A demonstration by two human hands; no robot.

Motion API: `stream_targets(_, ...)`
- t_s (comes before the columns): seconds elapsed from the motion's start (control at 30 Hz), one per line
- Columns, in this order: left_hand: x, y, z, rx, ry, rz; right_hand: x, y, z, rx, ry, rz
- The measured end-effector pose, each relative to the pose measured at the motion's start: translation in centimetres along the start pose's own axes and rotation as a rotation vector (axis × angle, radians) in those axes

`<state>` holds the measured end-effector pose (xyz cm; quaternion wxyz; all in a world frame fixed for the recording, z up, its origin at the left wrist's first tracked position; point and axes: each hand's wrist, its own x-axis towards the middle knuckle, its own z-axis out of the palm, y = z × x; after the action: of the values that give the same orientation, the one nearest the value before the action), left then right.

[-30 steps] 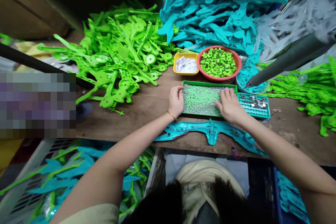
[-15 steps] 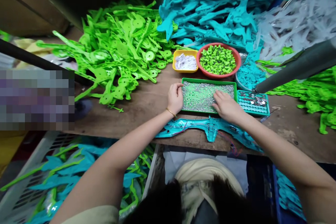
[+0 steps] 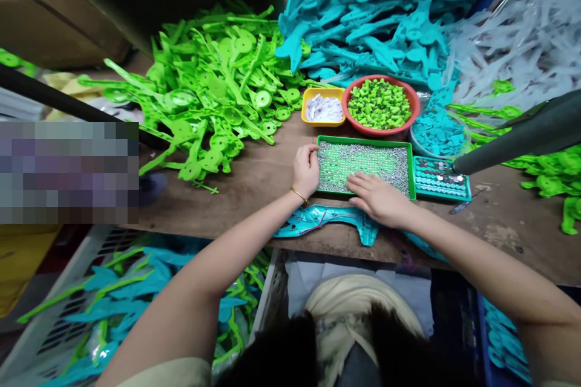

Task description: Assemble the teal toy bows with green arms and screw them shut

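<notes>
Green tray (image 3: 365,141) lengthwise left-right, left hand (image 3: 305,170) grasping its end, right hand (image 3: 377,198) flat, released.

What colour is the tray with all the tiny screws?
Green. The tray shows best in the head view, under both hands.

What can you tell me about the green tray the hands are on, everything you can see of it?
The green tray is a shallow rectangular one, plastic by its look, with a low raised rim. It lies flat on the brown worktable, covered with a layer of tiny silvery metal pieces, too small to identify. The left hand grips its left edge; the right hand lies palm down over its near edge, fingers spread on the pieces. A smaller teal tray sits against its right side, a teal plastic part just in front.
</notes>
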<state>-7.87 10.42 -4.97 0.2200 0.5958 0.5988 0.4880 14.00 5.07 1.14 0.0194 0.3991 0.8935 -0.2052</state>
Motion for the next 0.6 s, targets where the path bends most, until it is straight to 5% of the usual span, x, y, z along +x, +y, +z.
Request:
stream_targets(0.13, 0.0, 0.0, 0.0, 0.011, -0.006, -0.012, -3.6, 3.5, -1.4, -0.175, 0.073, 0.164)
stream_targets(0.27, 0.0, 0.1, 0.0, 0.026, -0.011, -0.011, -1.8, 2.8, -1.4, -0.168, 0.115, 0.398)
stream_targets(0.43, 0.0, 0.2, -0.1, 0.033, -0.009, 0.0, 3.2, -0.6, 0.0, -0.035, 0.159, 0.314)
stream_targets(0.6, 0.1, 0.2, -0.1, 0.029, -0.01, -0.006, 1.6, 0.6, -0.7, -0.058, 0.16, 0.316)
